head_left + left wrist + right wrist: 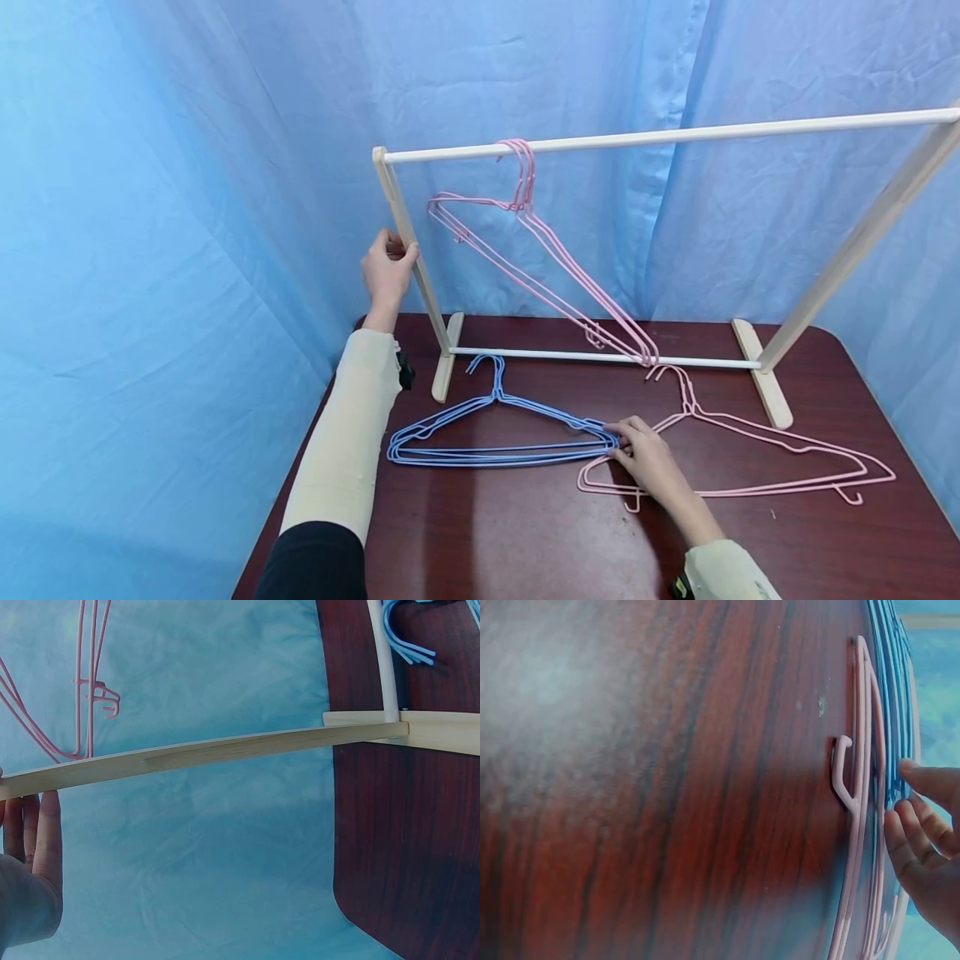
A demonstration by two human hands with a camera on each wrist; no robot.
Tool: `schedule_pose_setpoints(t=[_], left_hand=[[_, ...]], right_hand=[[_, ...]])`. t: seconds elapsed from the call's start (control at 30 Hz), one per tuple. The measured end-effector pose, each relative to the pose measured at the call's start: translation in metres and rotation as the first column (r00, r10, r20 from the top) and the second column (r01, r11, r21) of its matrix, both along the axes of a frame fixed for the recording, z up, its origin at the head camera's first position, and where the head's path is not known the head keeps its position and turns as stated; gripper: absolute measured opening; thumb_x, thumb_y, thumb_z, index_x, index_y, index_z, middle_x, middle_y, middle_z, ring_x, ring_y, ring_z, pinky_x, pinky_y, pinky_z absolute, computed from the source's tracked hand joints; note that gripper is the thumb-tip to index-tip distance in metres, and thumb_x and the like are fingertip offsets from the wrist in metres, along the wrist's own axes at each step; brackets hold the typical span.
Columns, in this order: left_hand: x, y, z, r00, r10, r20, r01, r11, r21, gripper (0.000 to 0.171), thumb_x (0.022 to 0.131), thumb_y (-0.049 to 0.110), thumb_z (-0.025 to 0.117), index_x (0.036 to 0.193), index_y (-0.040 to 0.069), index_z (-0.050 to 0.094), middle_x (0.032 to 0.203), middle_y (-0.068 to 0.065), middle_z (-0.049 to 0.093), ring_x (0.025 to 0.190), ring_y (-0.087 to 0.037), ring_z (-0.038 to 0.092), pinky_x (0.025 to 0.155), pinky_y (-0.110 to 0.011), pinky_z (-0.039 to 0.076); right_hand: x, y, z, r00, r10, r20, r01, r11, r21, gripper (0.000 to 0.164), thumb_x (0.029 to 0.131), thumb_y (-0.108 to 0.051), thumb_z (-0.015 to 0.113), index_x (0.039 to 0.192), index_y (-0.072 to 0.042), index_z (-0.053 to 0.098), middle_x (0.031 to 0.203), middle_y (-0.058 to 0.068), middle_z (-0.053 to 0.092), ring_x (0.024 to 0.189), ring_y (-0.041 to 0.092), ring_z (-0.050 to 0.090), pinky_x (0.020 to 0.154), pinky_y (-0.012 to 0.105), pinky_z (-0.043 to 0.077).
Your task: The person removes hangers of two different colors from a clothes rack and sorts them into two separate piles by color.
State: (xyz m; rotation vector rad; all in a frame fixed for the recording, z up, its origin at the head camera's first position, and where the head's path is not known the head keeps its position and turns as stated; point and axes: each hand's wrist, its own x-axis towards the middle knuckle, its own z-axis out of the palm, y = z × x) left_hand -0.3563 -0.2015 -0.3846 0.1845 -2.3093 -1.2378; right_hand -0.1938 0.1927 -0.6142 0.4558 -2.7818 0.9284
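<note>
My left hand grips the left upright of a wooden garment rack, thumb on one side and fingers on the other. A stack of blue hangers lies flat on the table below the rack. Its right end sits between the thumb and fingers of my right hand. In the right wrist view, fingertips are right at the blue hangers. Pink hangers lie on the table under and beside that hand, their left end close to the blue stack.
Several pink hangers hang from the rack's white top rail, near its left end. A lower white rail joins the wooden feet. The dark red table backs onto a blue curtain.
</note>
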Motion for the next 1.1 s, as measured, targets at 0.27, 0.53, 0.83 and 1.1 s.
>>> schedule_pose_setpoints(t=[0.27,0.53,0.83,1.1], left_hand=[[0.0,0.0,0.0,1.0,-0.005,-0.009,0.005,1.0,0.005,0.021,0.094,0.025,0.065,0.097,0.005,0.058,0.101,-0.018,0.07,0.093,-0.033,0.069,0.075,-0.043,0.053],[0.0,0.0,-0.001,1.0,-0.009,-0.012,0.009,1.0,0.011,0.02,0.094,0.024,0.065,0.096,0.005,0.058,0.1,-0.018,0.069,0.092,-0.033,0.069,0.074,-0.043,0.053],[0.0,0.0,-0.001,1.0,-0.015,-0.009,0.015,1.0,0.013,0.02,0.094,0.023,0.064,0.097,0.005,0.057,0.101,-0.018,0.069,0.093,-0.033,0.069,0.075,-0.044,0.054],[0.001,0.001,0.0,1.0,-0.006,-0.004,0.006,1.0,0.001,0.02,0.094,0.024,0.063,0.098,0.005,0.058,0.101,-0.018,0.069,0.093,-0.032,0.069,0.075,-0.042,0.054]], right_hand=[[0.003,0.008,0.003,0.996,-0.04,-0.079,0.03,0.992,-0.126,0.034,0.072,0.003,0.082,0.105,0.0,0.073,0.092,0.011,0.068,0.07,0.015,0.066,0.063,0.024,0.053],[0.003,0.015,0.018,0.992,-0.089,-0.085,0.072,0.981,-0.183,0.032,0.076,0.003,0.08,0.107,0.001,0.072,0.093,0.013,0.071,0.073,0.014,0.068,0.063,0.02,0.054],[0.004,0.02,0.045,0.988,-0.141,-0.064,0.117,0.952,-0.284,0.03,0.081,0.003,0.076,0.11,0.002,0.072,0.09,0.016,0.07,0.078,-0.004,0.062,0.068,0.006,0.049],[0.001,0.013,0.069,0.977,-0.192,-0.095,0.131,0.885,-0.446,0.031,0.087,0.001,0.071,0.118,0.005,0.067,0.102,0.023,0.07,0.086,-0.021,0.055,0.074,0.001,0.047]])
